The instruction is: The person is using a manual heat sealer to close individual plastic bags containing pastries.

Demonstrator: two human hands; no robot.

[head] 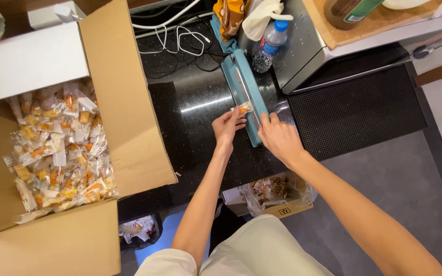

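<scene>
A teal heat sealer (241, 84) lies on the black countertop (190, 128). My left hand (226, 128) pinches a small clear snack packet (243, 108) with orange contents, its end laid across the sealer's bar. My right hand (278, 137) presses down on the near end of the sealer's arm, just right of the packet.
A large open cardboard box (124, 102) at the left holds several sealed snack packets (57, 148). A water bottle (269, 46), white cables (175, 36) and a metal appliance (313, 51) stand behind the sealer. A black ridged mat (359, 110) lies right. A small box of snacks (274, 194) sits below the counter.
</scene>
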